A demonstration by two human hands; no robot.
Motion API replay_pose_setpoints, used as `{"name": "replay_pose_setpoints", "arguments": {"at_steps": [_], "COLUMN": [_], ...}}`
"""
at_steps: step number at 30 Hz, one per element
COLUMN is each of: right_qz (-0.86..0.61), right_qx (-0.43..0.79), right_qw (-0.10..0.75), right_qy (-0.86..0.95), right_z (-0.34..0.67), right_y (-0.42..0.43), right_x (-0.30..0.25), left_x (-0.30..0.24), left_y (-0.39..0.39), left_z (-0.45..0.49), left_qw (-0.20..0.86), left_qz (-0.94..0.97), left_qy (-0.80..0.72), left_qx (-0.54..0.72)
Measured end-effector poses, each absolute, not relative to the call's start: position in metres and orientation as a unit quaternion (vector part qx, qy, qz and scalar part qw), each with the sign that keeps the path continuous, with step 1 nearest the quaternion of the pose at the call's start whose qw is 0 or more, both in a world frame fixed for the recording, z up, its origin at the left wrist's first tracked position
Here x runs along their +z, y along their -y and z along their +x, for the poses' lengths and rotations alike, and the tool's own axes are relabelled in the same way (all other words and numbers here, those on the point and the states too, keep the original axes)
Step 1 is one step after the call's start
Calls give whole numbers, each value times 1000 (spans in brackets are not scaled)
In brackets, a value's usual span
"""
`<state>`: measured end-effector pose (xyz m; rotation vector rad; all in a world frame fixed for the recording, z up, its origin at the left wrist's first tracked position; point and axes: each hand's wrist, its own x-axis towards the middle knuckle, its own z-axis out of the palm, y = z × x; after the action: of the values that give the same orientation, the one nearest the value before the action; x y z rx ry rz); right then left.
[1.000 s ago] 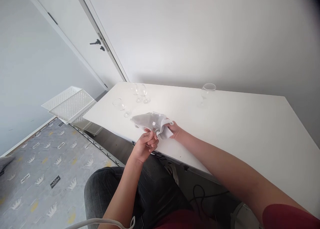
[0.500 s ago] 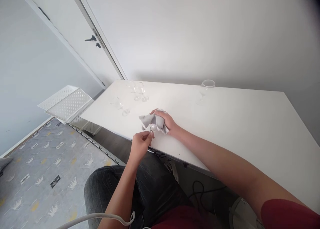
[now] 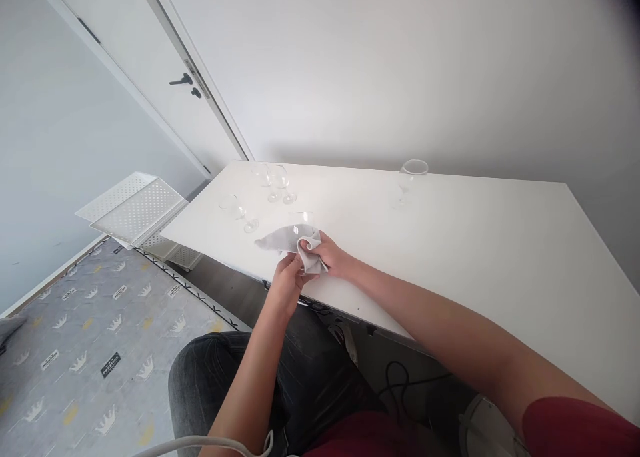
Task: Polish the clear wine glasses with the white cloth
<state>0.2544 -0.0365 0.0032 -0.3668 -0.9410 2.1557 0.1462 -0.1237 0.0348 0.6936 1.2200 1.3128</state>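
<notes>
Close to the table's front edge, my left hand (image 3: 289, 278) has its fingers closed around the lower part of a clear wine glass (image 3: 301, 218). The glass's bowl shows above the cloth, and its stem is mostly hidden. My right hand (image 3: 332, 254) presses a light grey cloth (image 3: 313, 262) against the glass, with one flap of it spreading out to the left behind the bowl. Both hands nearly touch each other. Just left of them, another wine glass (image 3: 242, 212) rests on the white table.
Farther back on the table (image 3: 475, 257) stand two wine glasses (image 3: 279, 177) close together. A single wine glass (image 3: 413, 176) is near the wall. White perforated racks (image 3: 137, 210) sit left of the table, beside a patterned grey mattress (image 3: 90, 350). A white cable (image 3: 200, 442) crosses my left forearm.
My right hand and the cloth have shifted down toward my left hand. The glass bowl, covered by the cloth before, now shows above it. The cloth's flap has swung out left.
</notes>
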Motion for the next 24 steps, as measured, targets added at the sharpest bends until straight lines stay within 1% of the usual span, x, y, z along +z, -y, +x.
{"name": "replay_pose_setpoints", "arguments": {"at_steps": [2, 6, 8, 10, 11, 12, 13, 15, 17, 18, 19, 21, 24], "right_qz": [-136, -116, -140, -158, -149, -124, -89, -23, -3, -8, -17, -27, -32], "right_qx": [832, 817, 813, 819, 829, 843, 855, 863, 861, 859, 855, 846, 816], "right_qw": [390, 379, 394, 398, 378, 343, 299, 217, 174, 162, 156, 163, 210], "right_qy": [371, 420, 406, 382, 384, 396, 415, 456, 478, 486, 494, 507, 538], "right_z": [254, 254, 254, 255, 256, 257, 258, 259, 261, 261, 261, 260, 255], "right_y": [36, 34, 33, 33, 34, 35, 36, 40, 42, 43, 43, 42, 42], "right_x": [4, 5, 4, 4, 5, 5, 5, 4, 0, -2, -4, -6, -5], "left_x": [40, 44, 41, 38, 38, 39, 42, 50, 59, 63, 67, 71, 71], "left_y": [129, 143, 147, 149, 149, 149, 147, 145, 143, 142, 141, 141, 141], "left_z": [142, 130, 120, 109, 104, 100, 98, 98, 106, 111, 116, 127, 139], "left_qw": [562, 497, 405, 278, 234, 216, 229, 313, 398, 419, 424, 394, 278], "left_qz": [304, 357, 371, 356, 353, 360, 380, 445, 500, 514, 520, 515, 511], "left_qy": [-525, -560, -621, -674, -676, -661, -632, -553, -499, -491, -499, -538, -606], "left_qx": [563, 558, 559, 585, 603, 621, 636, 631, 586, 565, 549, 538, 543]}}
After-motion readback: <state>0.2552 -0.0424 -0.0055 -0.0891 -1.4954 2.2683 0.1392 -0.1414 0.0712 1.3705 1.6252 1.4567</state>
